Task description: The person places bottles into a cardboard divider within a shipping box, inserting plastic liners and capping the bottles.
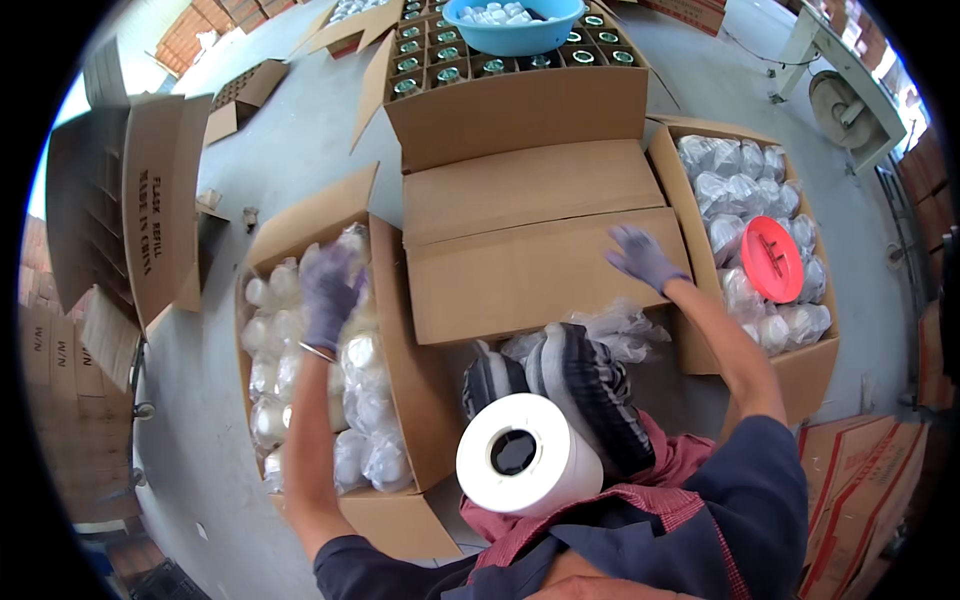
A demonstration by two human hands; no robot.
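Note:
My left hand (333,292), in a grey-purple glove, reaches over the left carton (425,400), which holds rows of whitish rounded pieces (365,400) in clear plastic bags. Its fingers are smeared by motion, so what they touch is unclear. My right hand (643,259), gloved alike, hovers with spread fingers over the right side of a brown cardboard flap (540,285) in front of me, holding nothing. A white cylinder (540,455) with a dark round hole in its end rests on my lap. Beyond my knees lies crumpled clear plastic (620,332).
The right carton (668,175) holds plastic-wrapped pieces, with a red dish (772,260) on top. Ahead, a divided carton (520,110) of shiny glass-topped flasks carries a blue basin (515,32) of small white parts. An open carton (160,200) stands left; flattened cartons (860,490) lie lower right.

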